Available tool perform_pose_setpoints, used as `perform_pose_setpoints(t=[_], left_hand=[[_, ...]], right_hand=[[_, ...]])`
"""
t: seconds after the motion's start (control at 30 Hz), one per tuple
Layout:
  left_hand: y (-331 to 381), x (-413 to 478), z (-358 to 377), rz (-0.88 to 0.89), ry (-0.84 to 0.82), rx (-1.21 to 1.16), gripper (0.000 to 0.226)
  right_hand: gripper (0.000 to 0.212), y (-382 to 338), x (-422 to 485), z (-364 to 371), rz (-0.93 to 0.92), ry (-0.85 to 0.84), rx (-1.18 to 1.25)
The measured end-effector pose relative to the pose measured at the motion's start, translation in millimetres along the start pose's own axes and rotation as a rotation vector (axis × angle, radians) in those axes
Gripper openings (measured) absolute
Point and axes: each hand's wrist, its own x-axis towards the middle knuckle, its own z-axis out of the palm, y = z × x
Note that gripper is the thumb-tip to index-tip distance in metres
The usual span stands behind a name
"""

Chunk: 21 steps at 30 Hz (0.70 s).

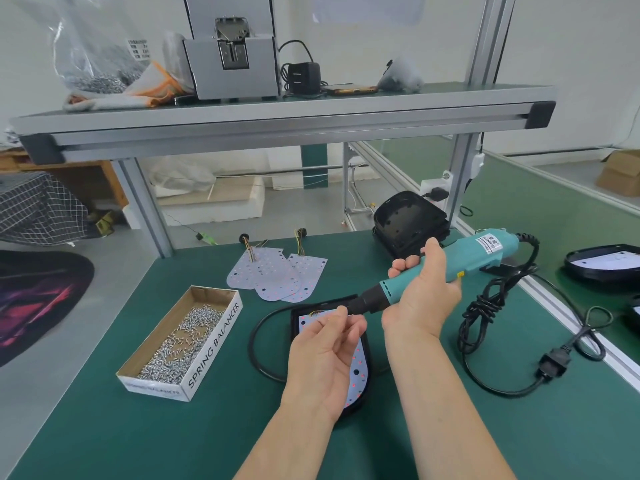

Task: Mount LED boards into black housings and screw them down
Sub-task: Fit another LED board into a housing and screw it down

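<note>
A black housing point(296, 318) lies on the green mat with a white LED board point(358, 367) seated in it, partly hidden by my left hand. My right hand point(427, 296) grips a teal electric screwdriver point(485, 254), its black nose pointing left over the housing. My left hand point(327, 348) is raised above the board, its fingertips pinching something small at the screwdriver's tip; the screw itself is too small to make out. Spare LED boards point(277, 275) with wires lie farther back. An open cardboard box of screws point(180, 337) sits to the left.
A stack of empty black housings point(405, 220) stands at the back right. The screwdriver's black cable point(485, 317) coils on the mat at right, ending in a plug point(554, 362). Another housing point(602, 263) lies on the neighbouring bench. An aluminium shelf point(277, 116) spans overhead.
</note>
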Motion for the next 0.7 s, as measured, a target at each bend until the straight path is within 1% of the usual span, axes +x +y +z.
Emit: perform_pose_setpoints(t=[0.1, 0.13, 0.17, 0.2, 0.27, 0.3, 0.33, 0.37, 0.47, 0.5, 0.57, 0.6, 0.7], left_hand=[[2.6, -1.2, -5.0, -0.016, -0.033, 0.078, 0.019], [4.6, -0.6, -9.1, -0.009, -0.034, 0.149, 0.019], [7.8, 1.6, -15.0, 0.028, -0.009, 0.276, 0.02], [12.1, 6.6, -22.6, 0.103, 0.054, 0.457, 0.022], [25.4, 19.9, -40.1, 0.296, 0.309, 0.866, 0.027], [33.3, 26.8, -47.7, 0.361, 0.417, 1.037, 0.03], [39.4, 34.0, -53.9, 0.38, 0.457, 1.171, 0.033], [42.9, 41.1, -58.0, 0.347, 0.442, 1.282, 0.036], [44.1, 60.3, -59.0, 0.163, 0.331, 1.59, 0.041], [43.9, 64.9, -57.1, 0.135, 0.322, 1.631, 0.039], [42.3, 71.3, -53.0, 0.093, 0.313, 1.627, 0.035], [39.9, 73.6, -51.9, 0.07, 0.299, 1.58, 0.038], [34.9, 77.7, -50.9, 0.014, 0.219, 1.318, 0.05]], right_hand=[[0.027, -2.0, 2.3, 1.7, -0.008, -0.002, 0.001], [0.027, -3.1, 4.1, 2.4, -0.01, -0.006, 0.0], [0.025, -4.3, 5.8, 3.0, -0.01, -0.012, -0.001], [0.024, -5.6, 7.9, 4.1, -0.011, -0.017, 0.0], [0.023, -7.0, 11.1, 6.9, -0.011, -0.023, 0.003], [0.023, -7.0, 12.4, 8.5, -0.012, -0.029, 0.003], [0.023, -6.3, 13.4, 10.1, -0.014, -0.035, 0.001], [0.022, -5.0, 14.0, 11.5, -0.014, -0.042, -0.004], [0.019, 1.6, 15.3, 16.0, -0.024, -0.061, -0.035], [0.018, 3.8, 15.6, 17.3, -0.033, -0.07, -0.051], [0.016, 7.9, 16.9, 21.0, -0.05, -0.092, -0.077], [0.016, 10.1, 17.5, 22.9, -0.058, -0.102, -0.09], [0.018, 16.9, 18.0, 27.5, -0.084, -0.142, -0.131]])
